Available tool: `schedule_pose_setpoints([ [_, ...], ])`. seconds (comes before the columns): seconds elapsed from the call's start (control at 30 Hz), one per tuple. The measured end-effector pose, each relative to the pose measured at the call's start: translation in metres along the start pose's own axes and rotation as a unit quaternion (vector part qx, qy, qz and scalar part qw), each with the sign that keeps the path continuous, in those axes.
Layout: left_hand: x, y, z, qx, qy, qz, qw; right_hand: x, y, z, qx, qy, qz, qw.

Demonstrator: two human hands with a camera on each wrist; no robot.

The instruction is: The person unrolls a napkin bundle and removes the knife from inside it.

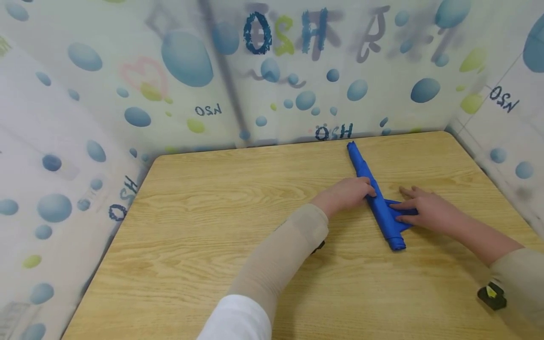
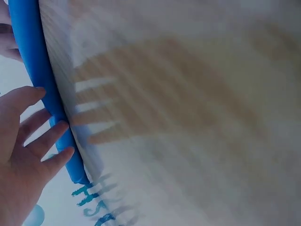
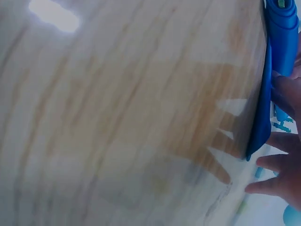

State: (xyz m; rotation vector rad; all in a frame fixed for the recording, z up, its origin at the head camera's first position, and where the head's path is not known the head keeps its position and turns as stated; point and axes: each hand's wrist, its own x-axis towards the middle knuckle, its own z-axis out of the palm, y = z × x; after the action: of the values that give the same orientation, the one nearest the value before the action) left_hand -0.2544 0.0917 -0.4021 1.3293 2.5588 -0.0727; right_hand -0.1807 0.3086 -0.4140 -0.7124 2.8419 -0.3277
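A rolled blue sheet [image 1: 380, 208] lies slantwise on the wooden table, wound into a long tube with its layers showing at the near end. From its right side sticks out a loose blue flap [image 1: 401, 218]. My left hand [image 1: 349, 192] rests on the roll from the left; in the left wrist view its fingers [image 2: 47, 139] lie fairly straight against the blue surface. My right hand [image 1: 429, 210] is spread, with its fingers on the flap. In the right wrist view the flap [image 3: 261, 117] hangs beside the roll [image 3: 283, 37], and part of the right hand is cut off.
The wooden table [image 1: 204, 226] has rounded far corners. Around it stand pale walls [image 1: 297, 85] printed with blue and green drops and letters. A dark strap piece [image 1: 492, 295] sits at the right sleeve.
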Motion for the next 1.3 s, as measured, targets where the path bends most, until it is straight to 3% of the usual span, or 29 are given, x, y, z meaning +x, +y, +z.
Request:
schedule_pose_setpoints([
  [0.13, -0.001, 0.003, 0.0, 0.025, -0.012, -0.011, 0.9995, 0.0, 0.002, 0.0, 0.044, -0.017, 0.007, 0.999],
  [0.3, -0.006, 0.011, -0.002, 0.067, -0.02, -0.016, 0.9974, 0.0, 0.003, 0.001, 0.053, -0.013, -0.005, 0.998],
  [0.53, -0.008, 0.03, -0.003, 0.068, -0.044, 0.048, 0.9955, 0.002, 0.002, 0.001, 0.031, -0.003, -0.017, 0.999],
  [0.77, -0.004, 0.05, -0.004, 0.057, -0.064, 0.083, 0.9929, 0.003, 0.005, -0.002, 0.014, -0.014, -0.018, 1.0],
  [1.13, -0.011, 0.054, 0.004, 0.071, -0.052, 0.111, 0.9899, -0.001, 0.007, 0.004, 0.04, -0.016, -0.01, 0.999],
  [1.3, -0.016, 0.052, 0.005, 0.107, -0.045, 0.135, 0.9841, -0.001, 0.004, 0.003, 0.043, -0.012, -0.008, 0.999],
])
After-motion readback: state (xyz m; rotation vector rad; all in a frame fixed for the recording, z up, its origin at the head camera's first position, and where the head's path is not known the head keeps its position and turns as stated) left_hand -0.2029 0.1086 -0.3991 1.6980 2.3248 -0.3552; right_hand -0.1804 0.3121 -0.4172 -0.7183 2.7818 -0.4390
